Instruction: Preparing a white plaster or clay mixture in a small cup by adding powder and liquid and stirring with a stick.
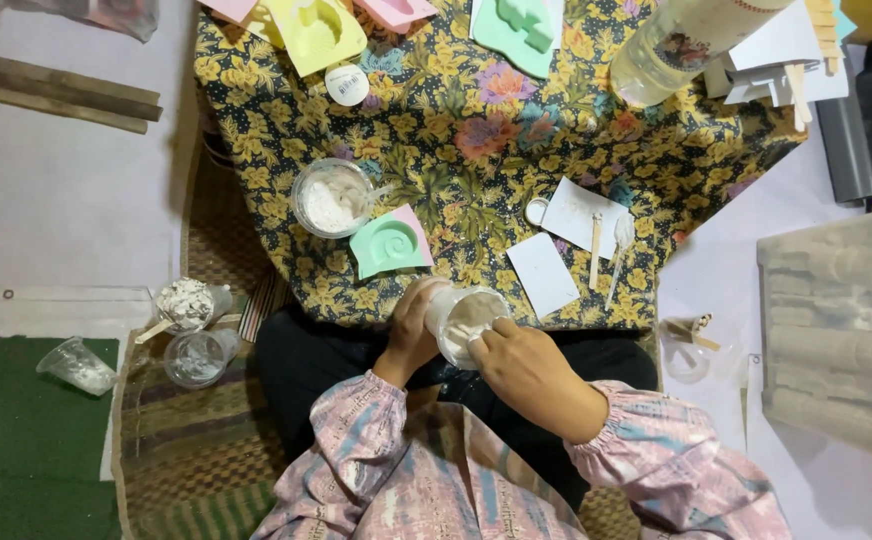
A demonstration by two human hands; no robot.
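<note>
Left hand (411,335) and right hand (526,365) both grip a clear plastic cup (464,320), just below the green snail mould (388,245)

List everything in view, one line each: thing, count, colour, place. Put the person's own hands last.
Cloth: one, yellow floral, centre.
Moulds: one green snail-shaped mid-cloth; yellow, green and pink at top edge.
Powder cup: one, clear, beside snail mould.
Bottle: one, clear, top right.
Wooden stick: one, on white paper.
Used cups: three, clear, left floor.
Bin: one, translucent, right.
Held cup: one, clear, lap.
Left hand: grips cup.
Right hand: grips cup.
</note>
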